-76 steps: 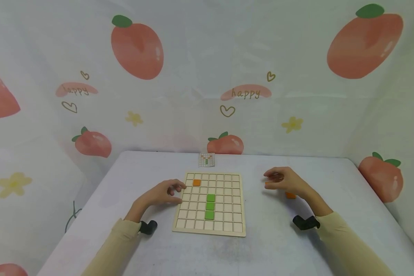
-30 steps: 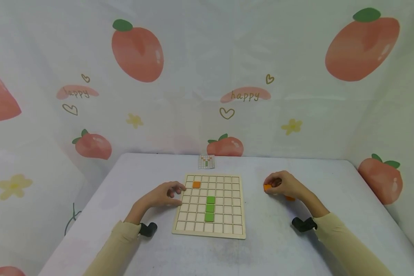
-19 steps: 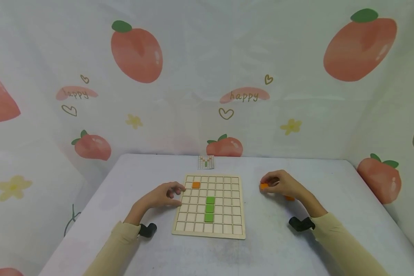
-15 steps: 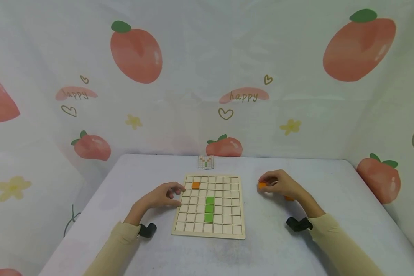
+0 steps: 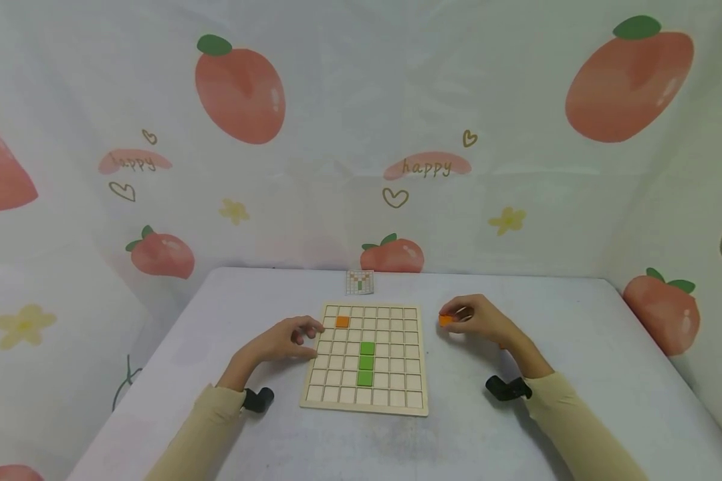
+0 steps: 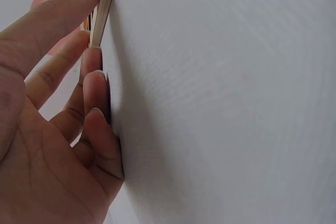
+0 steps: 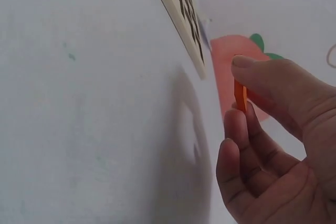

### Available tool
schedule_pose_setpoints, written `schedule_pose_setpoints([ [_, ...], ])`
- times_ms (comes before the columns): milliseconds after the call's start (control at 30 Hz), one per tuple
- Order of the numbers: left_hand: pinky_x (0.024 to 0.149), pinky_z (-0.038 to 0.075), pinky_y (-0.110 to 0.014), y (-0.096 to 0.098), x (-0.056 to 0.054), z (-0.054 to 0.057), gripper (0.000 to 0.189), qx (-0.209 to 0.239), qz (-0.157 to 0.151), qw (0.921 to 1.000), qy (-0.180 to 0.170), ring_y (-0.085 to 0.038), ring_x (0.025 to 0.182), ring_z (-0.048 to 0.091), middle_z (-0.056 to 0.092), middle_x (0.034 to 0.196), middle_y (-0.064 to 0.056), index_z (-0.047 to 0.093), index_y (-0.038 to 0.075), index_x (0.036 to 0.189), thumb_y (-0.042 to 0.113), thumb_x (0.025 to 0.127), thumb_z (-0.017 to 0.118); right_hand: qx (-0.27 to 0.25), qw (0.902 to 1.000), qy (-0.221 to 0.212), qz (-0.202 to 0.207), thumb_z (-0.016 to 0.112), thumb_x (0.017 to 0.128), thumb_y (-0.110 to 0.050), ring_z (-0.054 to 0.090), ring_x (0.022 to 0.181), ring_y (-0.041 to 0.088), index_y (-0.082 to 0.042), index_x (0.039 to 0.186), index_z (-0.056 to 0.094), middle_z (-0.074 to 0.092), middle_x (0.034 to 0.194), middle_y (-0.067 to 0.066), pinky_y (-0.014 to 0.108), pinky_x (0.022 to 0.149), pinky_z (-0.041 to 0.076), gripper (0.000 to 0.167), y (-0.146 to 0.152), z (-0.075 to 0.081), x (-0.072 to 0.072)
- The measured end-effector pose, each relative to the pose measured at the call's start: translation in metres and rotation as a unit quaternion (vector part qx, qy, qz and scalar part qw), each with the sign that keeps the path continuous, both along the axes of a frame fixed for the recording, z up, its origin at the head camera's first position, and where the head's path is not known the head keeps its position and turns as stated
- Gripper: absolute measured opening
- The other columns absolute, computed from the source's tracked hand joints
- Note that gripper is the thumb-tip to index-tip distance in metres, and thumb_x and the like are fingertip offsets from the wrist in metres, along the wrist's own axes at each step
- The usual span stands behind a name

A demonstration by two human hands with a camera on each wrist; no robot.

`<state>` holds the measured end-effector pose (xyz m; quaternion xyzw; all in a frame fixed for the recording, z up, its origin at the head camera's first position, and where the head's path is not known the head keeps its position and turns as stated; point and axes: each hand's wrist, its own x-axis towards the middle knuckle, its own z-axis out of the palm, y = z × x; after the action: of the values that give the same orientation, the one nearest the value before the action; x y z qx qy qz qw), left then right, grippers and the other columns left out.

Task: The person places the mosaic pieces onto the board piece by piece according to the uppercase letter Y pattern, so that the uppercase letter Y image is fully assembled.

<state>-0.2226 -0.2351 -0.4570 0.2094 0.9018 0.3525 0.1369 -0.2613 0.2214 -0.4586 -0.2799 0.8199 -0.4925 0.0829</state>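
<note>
A wooden grid board (image 5: 364, 408) lies on the table, with three green tiles (image 5: 366, 363) in a column and one orange tile (image 5: 342, 322) near its upper left. My left hand (image 5: 285, 339) rests at the board's left edge, thumb and forefinger touching the rim; the left wrist view shows the other fingers loosely bent beside the board's side (image 6: 106, 4). To the right of the board, my right hand (image 5: 480, 317) pinches a thin square orange tile (image 7: 240, 96) between thumb and fingertips, held above the table in the right wrist view.
A small printed pattern card (image 5: 359, 282) lies behind the board. Another bit of orange (image 5: 502, 346) shows on the table, mostly hidden by my right wrist. A patterned cloth (image 5: 331, 167) hangs right behind the table's back edge.
My right hand has taken hold of the orange tile and carried it left, nearer the board. The left hand stays at the board's edge, and the tiles on the board have not moved.
</note>
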Motion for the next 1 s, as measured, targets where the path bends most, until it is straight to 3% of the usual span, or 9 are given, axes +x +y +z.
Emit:
schedule_pose_setpoints([
  [433, 0.077, 0.044, -0.036, 0.0, -0.001, 0.0, 0.045, 0.002, 0.0, 1.0, 0.001, -0.021, 0.088, 0.052, 0.058, 0.104, -0.001, 0.066, 0.009, 0.125, 0.018, 0.085, 0.084, -0.009, 0.9996, 0.023, 0.015, 0.081, 0.084, -0.001, 0.063, 0.083, 0.023, 0.004, 0.104, 0.072, 0.069, 0.1, 0.012, 0.027, 0.077, 0.053, 0.022, -0.022, -0.007, 0.0],
  [800, 0.076, 0.044, -0.036, 0.0, 0.0, 0.0, 0.045, 0.005, -0.004, 1.0, 0.001, -0.022, 0.087, 0.052, 0.058, 0.104, -0.002, 0.066, 0.008, 0.125, 0.017, 0.085, 0.084, 0.01, 0.9995, 0.028, 0.006, 0.081, 0.085, -0.002, 0.063, 0.083, 0.027, 0.005, 0.105, 0.073, 0.07, 0.101, 0.014, 0.037, 0.079, 0.054, 0.023, -0.07, 0.0, 0.005],
  [1000, 0.075, 0.044, -0.034, -0.001, -0.001, -0.001, 0.045, 0.009, -0.009, 0.9999, 0.003, -0.021, 0.087, 0.052, 0.059, 0.104, -0.002, 0.066, 0.008, 0.125, 0.017, 0.085, 0.083, -0.003, 0.9993, 0.032, 0.019, 0.084, 0.083, -0.008, 0.063, 0.082, 0.02, -0.001, 0.104, 0.075, 0.07, 0.1, 0.007, 0.032, 0.077, 0.053, 0.024, -0.091, -0.004, 0.0],
])
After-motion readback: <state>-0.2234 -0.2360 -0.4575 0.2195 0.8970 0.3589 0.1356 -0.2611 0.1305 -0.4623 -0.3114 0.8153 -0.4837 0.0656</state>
